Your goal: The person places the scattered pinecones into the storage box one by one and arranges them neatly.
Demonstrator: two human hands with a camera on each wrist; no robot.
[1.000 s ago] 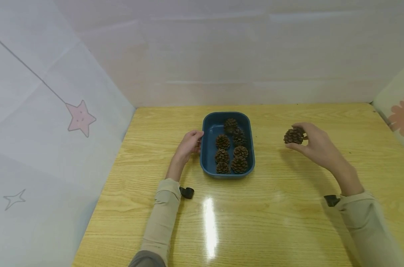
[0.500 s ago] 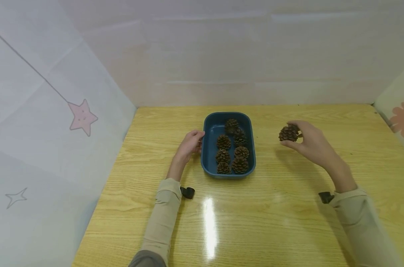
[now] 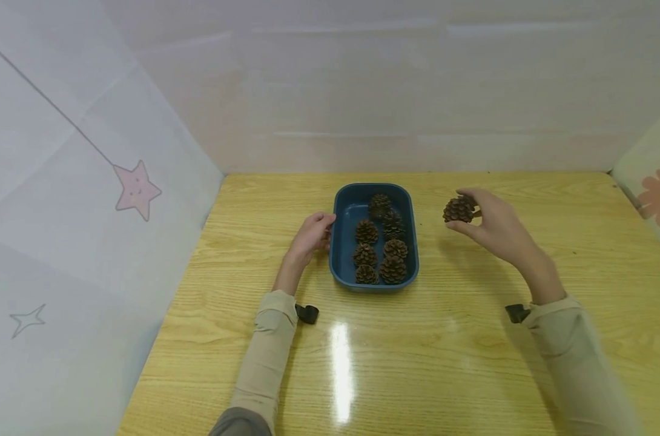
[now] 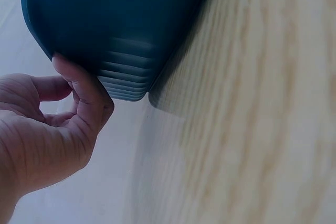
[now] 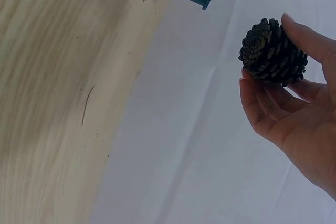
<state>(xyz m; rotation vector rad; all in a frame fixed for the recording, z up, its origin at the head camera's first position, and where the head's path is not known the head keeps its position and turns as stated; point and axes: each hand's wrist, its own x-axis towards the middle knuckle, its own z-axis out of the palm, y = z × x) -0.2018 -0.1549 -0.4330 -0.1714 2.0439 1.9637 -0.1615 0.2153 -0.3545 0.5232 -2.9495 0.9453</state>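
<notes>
A dark blue plastic bin (image 3: 343,209) stands on the wooden table with several brown pine cones (image 3: 393,269) lying inside, mostly toward its near and right sides. My left hand (image 3: 309,235) grips the bin's left side at the rim. In the left wrist view the fingers of that hand (image 4: 58,119) are bent against the bin's ribbed outer wall (image 4: 128,66). Between thumb and fingertips my right hand (image 3: 496,227) holds another pine cone (image 3: 459,209) above the table, to the right of the bin. The right wrist view shows this pine cone (image 5: 273,53) from its end.
The wood-grain table (image 3: 417,357) runs back to a pale covered wall (image 3: 330,91). A second covered wall with a pink star (image 3: 137,189) rises on the left. Small dark bits (image 5: 88,103) lie on the tabletop.
My right hand has moved left and slightly farther back with the pine cone, closer to the bin. The left hand has stayed at the bin's left side.
</notes>
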